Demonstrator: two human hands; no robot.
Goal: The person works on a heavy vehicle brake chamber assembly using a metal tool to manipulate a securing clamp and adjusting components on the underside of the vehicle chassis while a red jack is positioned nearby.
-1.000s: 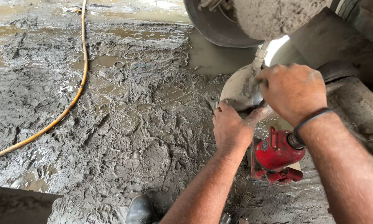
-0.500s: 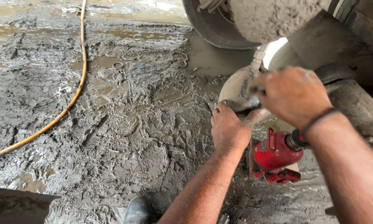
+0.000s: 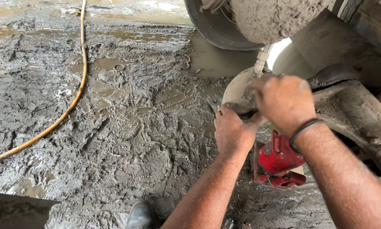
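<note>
My left hand (image 3: 232, 132) is closed around a dark metal piece (image 3: 242, 112) at the lower rim of a pale, mud-caked round part (image 3: 236, 90) under a vehicle. Just to the right of it, my right hand (image 3: 284, 101), blurred and with a dark band on the wrist, is closed in a fist over the same dark piece. A red jack (image 3: 278, 161) stands in the mud directly below my right wrist, partly hidden by the forearm.
Wet, rutted grey mud (image 3: 127, 140) covers the ground. A yellow hose (image 3: 74, 101) curves across it at left. A large tyre (image 3: 216, 25) and a mud-covered hub sit at the top, a muddy axle beam (image 3: 356, 114) at right. A dark boot toe (image 3: 140, 215) shows at the bottom.
My right hand has shifted slightly left and down over the dark piece and is now motion-blurred. My left hand and the red jack have stayed where they were.
</note>
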